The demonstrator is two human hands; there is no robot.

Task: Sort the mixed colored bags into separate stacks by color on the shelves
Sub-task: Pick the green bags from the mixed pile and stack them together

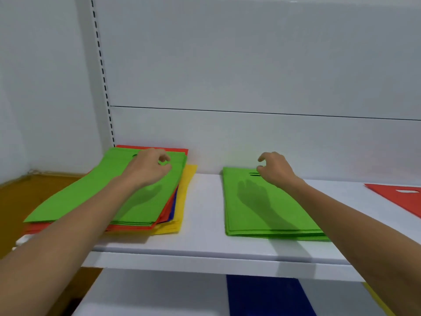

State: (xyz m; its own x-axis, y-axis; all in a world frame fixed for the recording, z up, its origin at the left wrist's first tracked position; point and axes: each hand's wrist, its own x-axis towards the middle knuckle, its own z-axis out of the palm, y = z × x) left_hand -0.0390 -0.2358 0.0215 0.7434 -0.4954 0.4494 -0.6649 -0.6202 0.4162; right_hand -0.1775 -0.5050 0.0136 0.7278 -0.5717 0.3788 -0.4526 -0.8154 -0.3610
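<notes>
On the shelf [205, 247], partly sorted: green stack [268, 206] in the middle, red bag [396, 199] right, mixed pile [185, 197] left. Left hand [148, 167] pinching its top green bag [91, 197]; right hand [275, 169] loosely curled, empty, over the green stack.

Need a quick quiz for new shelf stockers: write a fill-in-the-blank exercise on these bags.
1. The top bag of the mixed pile under the left hand is ____.
2. The single bag at the right edge of the upper shelf is ____.
3. The lower bag beneath the sorted stack is ____.
Missing words: green, red, blue.
</notes>
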